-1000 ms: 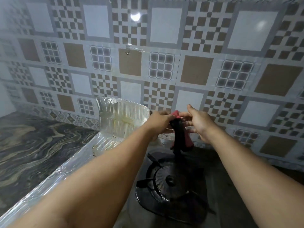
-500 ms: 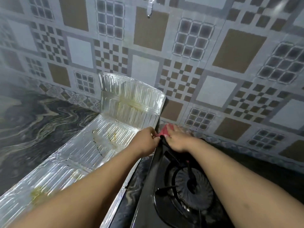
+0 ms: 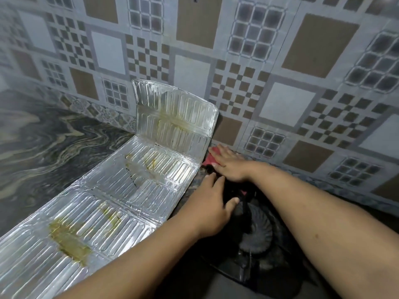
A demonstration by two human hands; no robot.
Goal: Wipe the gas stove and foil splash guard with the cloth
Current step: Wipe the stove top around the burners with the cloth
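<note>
The foil splash guard [image 3: 121,203] lies flat on the counter left of the stove, its end panel [image 3: 174,113] standing against the tiled wall; yellow-brown grease stains mark it. The black gas stove burner [image 3: 257,231] sits at lower right. A red and black cloth [image 3: 209,159] lies at the stove's back left corner, by the foil's edge. My right hand [image 3: 230,167] presses flat on the cloth with straight fingers. My left hand [image 3: 212,206] rests just in front of it, fingers and thumb spread on the dark part of the cloth. Much of the cloth is hidden under both hands.
A dark marbled counter [image 3: 43,152] stretches to the left of the foil. The patterned tiled wall [image 3: 280,83] rises directly behind the stove and foil. My forearms cross the lower part of the view and cover the stove's front.
Both hands held the cloth up above the burner a second ago. They have lowered it to the back left corner, and my right hand now lies flat on it. The view tilted down.
</note>
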